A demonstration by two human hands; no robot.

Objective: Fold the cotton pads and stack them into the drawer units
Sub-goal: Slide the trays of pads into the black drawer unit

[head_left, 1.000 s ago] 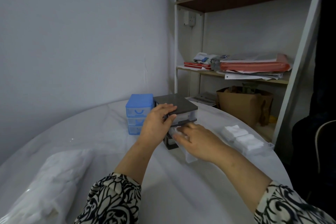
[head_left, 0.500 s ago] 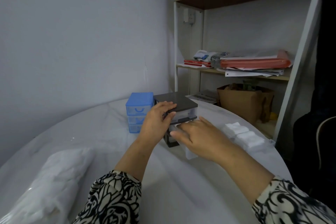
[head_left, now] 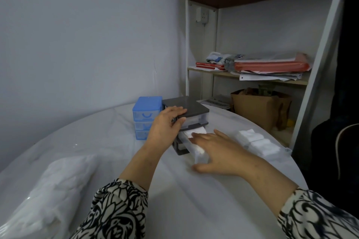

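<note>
What the hands and the frame edges hide around the black drawer unit

The left hand (head_left: pixel 165 124) covers the near left corner of the black drawer unit (head_left: pixel 186 106) and part of the blue drawer unit (head_left: pixel 147 116) beside it. The right hand (head_left: pixel 217 151) hides much of the open drawer (head_left: pixel 200 153) and the cotton pads (head_left: pixel 194 133) in it, so their number cannot be told. Left of the unit, the plastic bag (head_left: pixel 48 186) runs off the frame's edge; its contents are blurred.

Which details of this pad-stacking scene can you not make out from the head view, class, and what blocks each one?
- Open drawer of the dark drawer unit: the right hand covers most of the cotton pads inside; count unknown.
- Blue drawer unit: contents too blurred.
- Dark unit's front: left hand hides part.
</note>
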